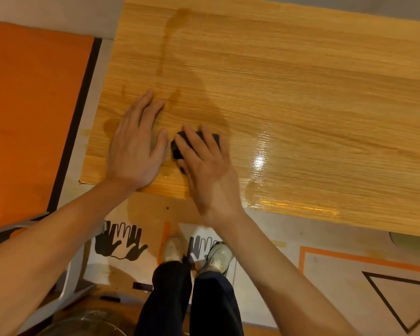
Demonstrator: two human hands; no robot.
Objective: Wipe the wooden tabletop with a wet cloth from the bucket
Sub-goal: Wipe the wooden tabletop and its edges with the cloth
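The wooden tabletop point(289, 93) fills the upper right of the head view, with wet streaks and a glossy wet patch near its front edge. A small dark cloth point(177, 149) lies on the wood near the front left corner. My right hand point(209, 170) presses flat on the cloth with straight fingers and covers most of it. My left hand point(136, 144) rests flat on the wood just left of the cloth, fingers spread. A rounded metal rim, probably the bucket point(83, 323), shows at the bottom left edge.
An orange panel point(29, 112) lies left of the table. The floor below carries hand-print signs point(119, 243) and orange-taped markings point(349, 258). My legs and shoes point(218, 255) stand close to the table's front edge. A grey metal frame point(75, 282) sits at lower left.
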